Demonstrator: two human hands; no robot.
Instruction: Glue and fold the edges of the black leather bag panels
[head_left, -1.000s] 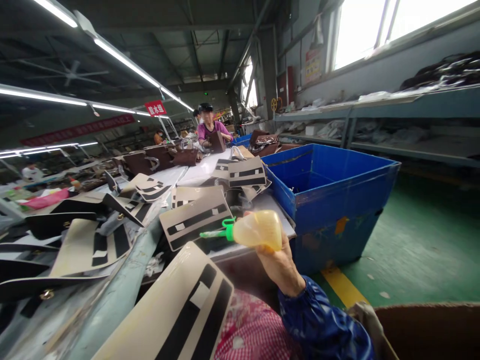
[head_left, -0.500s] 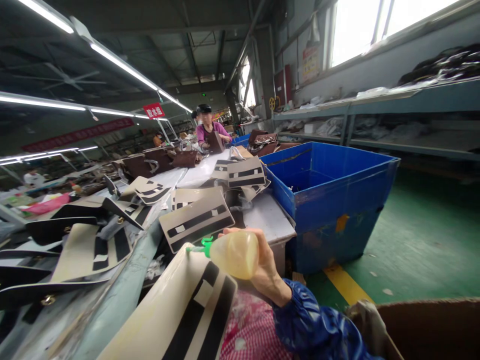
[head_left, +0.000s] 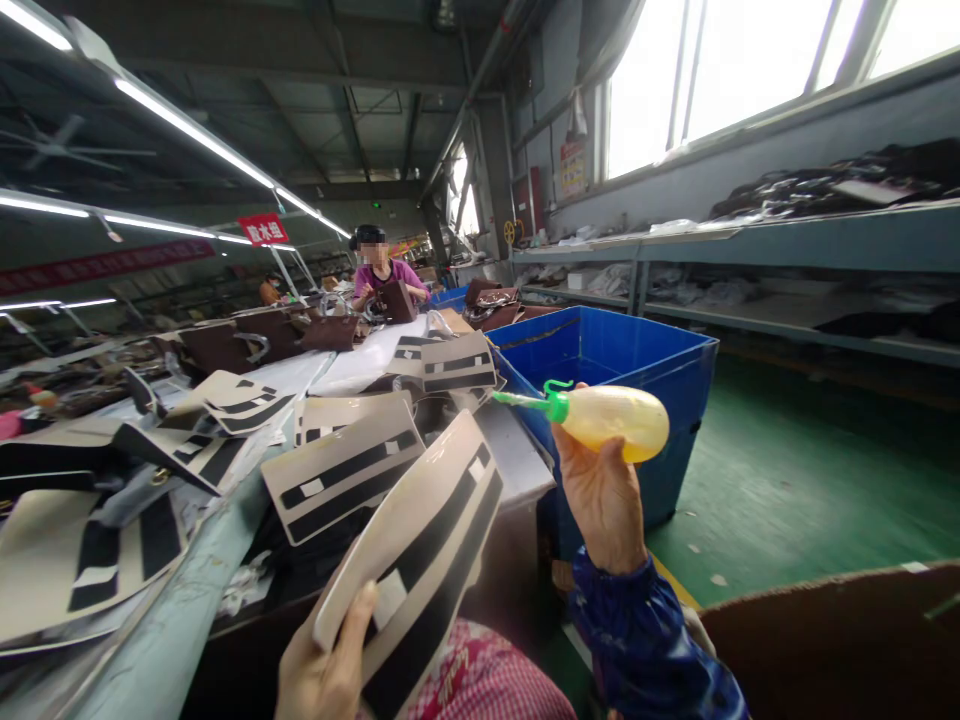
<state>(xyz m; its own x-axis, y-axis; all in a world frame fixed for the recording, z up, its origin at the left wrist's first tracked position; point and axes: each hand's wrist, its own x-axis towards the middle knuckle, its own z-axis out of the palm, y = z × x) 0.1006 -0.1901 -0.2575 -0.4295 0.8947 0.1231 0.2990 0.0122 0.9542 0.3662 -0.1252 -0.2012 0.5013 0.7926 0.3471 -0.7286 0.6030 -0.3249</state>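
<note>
My right hand [head_left: 604, 490] grips a translucent glue bottle [head_left: 619, 422] filled with yellowish liquid. Its green nozzle points left, and the bottle lies sideways in the air in front of the blue bin. My left hand [head_left: 330, 650] pinches the lower left edge of a beige panel [head_left: 420, 530] with black strips and small white patches, thumb on its face. The nozzle tip is a little beyond the panel's upper right edge, apart from it. Beyond the held panel, a similar panel [head_left: 345, 470] leans among others on the bench.
A large blue bin [head_left: 630, 350] stands right of the bench. More panels with black flaps [head_left: 172, 450] lie on the left. A cardboard box [head_left: 832, 640] is at lower right. A co-worker [head_left: 382, 275] handles a brown piece at the bench's far end. Shelves [head_left: 750, 230] line the right wall.
The bottle has lifted off the panel's edge and moved up and right. The panel has turned and shifted up, bringing my left hand into view. The camera has swung somewhat right.
</note>
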